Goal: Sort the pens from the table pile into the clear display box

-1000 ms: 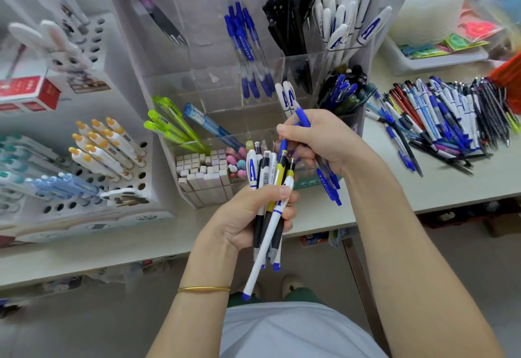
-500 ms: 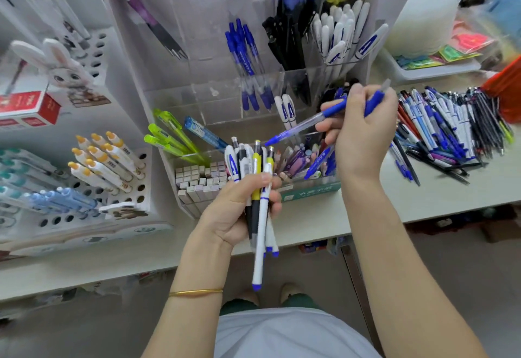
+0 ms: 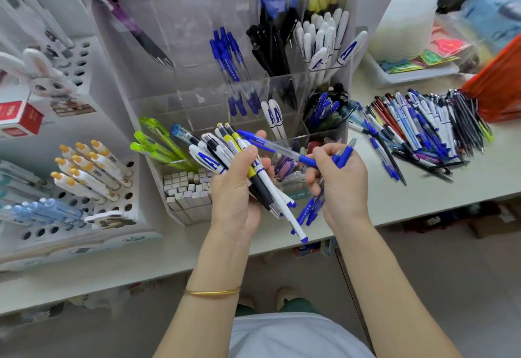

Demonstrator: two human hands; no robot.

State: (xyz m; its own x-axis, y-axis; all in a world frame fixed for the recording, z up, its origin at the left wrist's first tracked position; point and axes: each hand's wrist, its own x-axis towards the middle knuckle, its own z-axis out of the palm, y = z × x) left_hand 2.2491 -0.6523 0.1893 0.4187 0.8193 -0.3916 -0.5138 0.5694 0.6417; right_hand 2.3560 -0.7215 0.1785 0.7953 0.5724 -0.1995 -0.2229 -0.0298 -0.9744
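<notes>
Our left hand (image 3: 234,191) grips a mixed pen bundle (image 3: 210,159), right hand (image 3: 342,185) pinches blue pens (image 3: 308,161), over the off-white tabletop (image 3: 423,188) holding the clear acrylic display box (image 3: 197,109) and loose pen pile (image 3: 423,126).

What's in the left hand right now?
The left hand grips a fanned bundle of pens: white ones with blue marks, a yellow one, black-gripped ones. The hand covers their middles, so the exact count is hidden.

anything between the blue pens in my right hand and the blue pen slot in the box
Nothing visible blocks it. The right hand grips blue pens in front of the clear display box, whose blue pen slot is open-topped. The left hand holds a pen bundle beside that path, not across it.
</notes>
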